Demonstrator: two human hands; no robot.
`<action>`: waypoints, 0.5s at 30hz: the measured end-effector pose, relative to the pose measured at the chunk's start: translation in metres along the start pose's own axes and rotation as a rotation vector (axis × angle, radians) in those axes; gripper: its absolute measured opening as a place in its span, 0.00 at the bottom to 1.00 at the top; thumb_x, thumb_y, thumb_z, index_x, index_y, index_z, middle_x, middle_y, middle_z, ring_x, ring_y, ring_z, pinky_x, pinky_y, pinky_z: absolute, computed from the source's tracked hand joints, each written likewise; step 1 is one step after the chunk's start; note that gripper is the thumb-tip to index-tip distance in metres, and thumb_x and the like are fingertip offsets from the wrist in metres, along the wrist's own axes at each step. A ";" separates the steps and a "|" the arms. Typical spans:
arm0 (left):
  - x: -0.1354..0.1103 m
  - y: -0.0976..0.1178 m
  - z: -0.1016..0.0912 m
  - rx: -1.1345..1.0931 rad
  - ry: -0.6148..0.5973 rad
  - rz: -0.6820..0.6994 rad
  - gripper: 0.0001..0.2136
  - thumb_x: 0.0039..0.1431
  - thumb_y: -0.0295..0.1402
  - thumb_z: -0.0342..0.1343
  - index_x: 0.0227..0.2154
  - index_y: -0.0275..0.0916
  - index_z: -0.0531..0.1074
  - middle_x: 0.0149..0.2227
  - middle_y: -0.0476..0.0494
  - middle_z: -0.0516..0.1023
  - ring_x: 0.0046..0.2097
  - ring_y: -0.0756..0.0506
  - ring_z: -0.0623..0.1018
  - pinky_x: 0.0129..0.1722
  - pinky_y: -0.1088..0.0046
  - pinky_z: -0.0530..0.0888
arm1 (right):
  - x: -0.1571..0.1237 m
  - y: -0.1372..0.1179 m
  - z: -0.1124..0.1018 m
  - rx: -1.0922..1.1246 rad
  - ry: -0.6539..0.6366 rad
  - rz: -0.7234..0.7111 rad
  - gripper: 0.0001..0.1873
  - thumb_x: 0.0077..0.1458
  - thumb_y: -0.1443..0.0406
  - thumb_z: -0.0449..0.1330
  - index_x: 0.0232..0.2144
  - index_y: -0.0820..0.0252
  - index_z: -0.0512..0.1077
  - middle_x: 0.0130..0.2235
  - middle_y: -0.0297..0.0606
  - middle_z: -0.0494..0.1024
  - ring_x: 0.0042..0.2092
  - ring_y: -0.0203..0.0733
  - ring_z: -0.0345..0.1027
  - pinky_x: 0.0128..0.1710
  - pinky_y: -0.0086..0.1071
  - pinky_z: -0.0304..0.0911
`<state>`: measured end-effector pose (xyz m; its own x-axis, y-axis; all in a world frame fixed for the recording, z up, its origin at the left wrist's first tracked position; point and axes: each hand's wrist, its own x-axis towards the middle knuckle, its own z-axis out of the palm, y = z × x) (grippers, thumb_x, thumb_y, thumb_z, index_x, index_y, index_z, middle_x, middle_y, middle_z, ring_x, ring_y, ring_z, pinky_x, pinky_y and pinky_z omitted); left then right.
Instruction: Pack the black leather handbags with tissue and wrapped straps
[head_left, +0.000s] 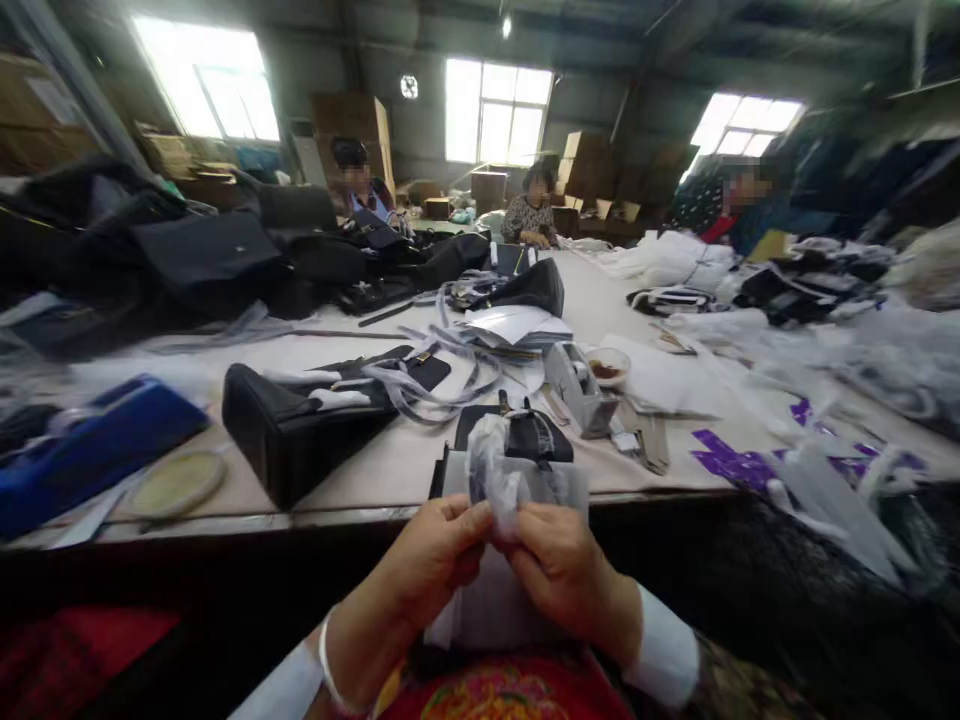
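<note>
Both my hands are closed on a small crumpled clear plastic wrap [501,478] held just below the near table edge. My left hand [427,565] pinches its left side, and my right hand [559,570] grips its right side. A dark strap piece [529,437] shows inside and behind the wrap. Pale sheet material [495,605] lies under my hands on my lap.
A black handbag [300,425] lies on its side left of my hands, with grey straps [431,385] over it. A tape dispenser [581,390], small bowl [607,368], blue case [90,450], purple scraps [731,462] and bag piles cover the long table [390,465]. Three people sit at the far end.
</note>
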<state>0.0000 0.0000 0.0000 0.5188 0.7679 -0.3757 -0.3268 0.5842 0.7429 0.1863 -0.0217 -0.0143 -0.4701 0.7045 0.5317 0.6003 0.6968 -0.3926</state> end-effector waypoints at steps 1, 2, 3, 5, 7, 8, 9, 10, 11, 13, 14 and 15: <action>0.003 -0.002 0.001 -0.029 0.014 -0.008 0.24 0.44 0.48 0.72 0.25 0.38 0.65 0.17 0.62 0.54 0.18 0.58 0.48 0.18 0.80 0.45 | -0.001 0.003 0.002 -0.050 0.002 -0.044 0.13 0.62 0.72 0.50 0.29 0.64 0.73 0.26 0.39 0.71 0.28 0.39 0.63 0.28 0.33 0.53; 0.005 -0.004 0.002 -0.038 0.029 -0.005 0.24 0.44 0.48 0.72 0.25 0.38 0.64 0.17 0.62 0.53 0.18 0.58 0.48 0.18 0.80 0.45 | -0.002 0.006 0.003 -0.061 -0.004 -0.060 0.13 0.62 0.72 0.50 0.30 0.64 0.73 0.27 0.40 0.72 0.29 0.40 0.63 0.29 0.33 0.54; 0.007 -0.005 0.002 -0.027 0.045 0.008 0.23 0.44 0.47 0.72 0.25 0.38 0.65 0.17 0.62 0.53 0.18 0.58 0.48 0.18 0.79 0.45 | -0.002 0.008 0.003 -0.034 -0.018 -0.050 0.13 0.63 0.72 0.51 0.31 0.64 0.74 0.28 0.41 0.73 0.29 0.40 0.63 0.29 0.33 0.55; 0.008 -0.009 0.002 0.059 0.081 0.065 0.21 0.45 0.47 0.71 0.25 0.37 0.68 0.17 0.61 0.55 0.18 0.57 0.51 0.18 0.79 0.48 | -0.002 0.011 -0.001 0.152 -0.085 0.064 0.11 0.63 0.68 0.53 0.33 0.64 0.75 0.29 0.40 0.74 0.30 0.40 0.64 0.32 0.32 0.58; 0.006 -0.012 0.002 0.222 0.126 0.165 0.17 0.49 0.45 0.68 0.26 0.35 0.73 0.18 0.56 0.62 0.20 0.55 0.59 0.21 0.79 0.56 | 0.000 0.012 -0.008 0.499 -0.172 0.273 0.12 0.64 0.61 0.56 0.37 0.63 0.76 0.30 0.37 0.74 0.31 0.39 0.65 0.34 0.32 0.62; 0.005 -0.014 0.001 0.329 0.152 0.226 0.14 0.52 0.43 0.66 0.27 0.35 0.75 0.20 0.52 0.68 0.23 0.53 0.64 0.24 0.78 0.61 | 0.003 0.012 -0.011 0.675 -0.196 0.377 0.15 0.64 0.57 0.56 0.39 0.63 0.76 0.29 0.36 0.73 0.31 0.39 0.65 0.36 0.32 0.63; 0.004 -0.016 0.001 0.453 0.185 0.296 0.12 0.54 0.41 0.63 0.28 0.35 0.76 0.24 0.49 0.73 0.26 0.50 0.69 0.27 0.76 0.65 | 0.007 0.010 -0.013 0.823 -0.200 0.466 0.18 0.64 0.54 0.56 0.40 0.62 0.76 0.29 0.35 0.73 0.31 0.38 0.66 0.37 0.32 0.64; 0.004 -0.019 0.000 0.589 0.219 0.376 0.10 0.57 0.39 0.61 0.28 0.36 0.76 0.26 0.47 0.76 0.30 0.48 0.72 0.31 0.74 0.67 | 0.011 0.008 -0.014 0.920 -0.184 0.538 0.20 0.64 0.52 0.56 0.41 0.62 0.77 0.29 0.34 0.73 0.32 0.39 0.66 0.39 0.33 0.64; 0.004 -0.022 0.001 0.732 0.251 0.462 0.09 0.59 0.37 0.58 0.28 0.36 0.76 0.28 0.45 0.77 0.32 0.47 0.74 0.33 0.73 0.68 | 0.016 0.006 -0.013 0.959 -0.154 0.601 0.21 0.62 0.51 0.57 0.40 0.62 0.77 0.29 0.34 0.73 0.32 0.39 0.66 0.40 0.33 0.65; 0.007 -0.028 0.001 1.003 0.312 0.629 0.11 0.63 0.34 0.52 0.28 0.37 0.74 0.29 0.43 0.78 0.32 0.45 0.75 0.34 0.70 0.68 | 0.026 0.001 -0.007 0.895 -0.073 0.702 0.18 0.58 0.52 0.62 0.36 0.63 0.77 0.30 0.34 0.74 0.33 0.39 0.66 0.39 0.32 0.64; 0.008 -0.030 0.002 1.112 0.331 0.689 0.12 0.65 0.33 0.48 0.28 0.37 0.73 0.29 0.41 0.78 0.31 0.44 0.75 0.33 0.69 0.68 | 0.030 -0.001 -0.002 0.838 -0.033 0.738 0.16 0.56 0.54 0.64 0.33 0.63 0.77 0.29 0.34 0.74 0.33 0.39 0.66 0.37 0.31 0.64; 0.009 -0.031 0.003 1.201 0.345 0.717 0.14 0.66 0.33 0.45 0.29 0.37 0.73 0.29 0.40 0.78 0.31 0.43 0.75 0.33 0.68 0.67 | 0.034 -0.002 0.002 0.799 -0.001 0.765 0.14 0.54 0.56 0.65 0.32 0.63 0.77 0.29 0.34 0.74 0.33 0.39 0.66 0.36 0.31 0.63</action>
<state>0.0171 -0.0120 -0.0254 0.2611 0.9212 0.2886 0.5104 -0.3855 0.7687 0.1680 0.0008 0.0031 -0.1537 0.9864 -0.0587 0.1416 -0.0368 -0.9892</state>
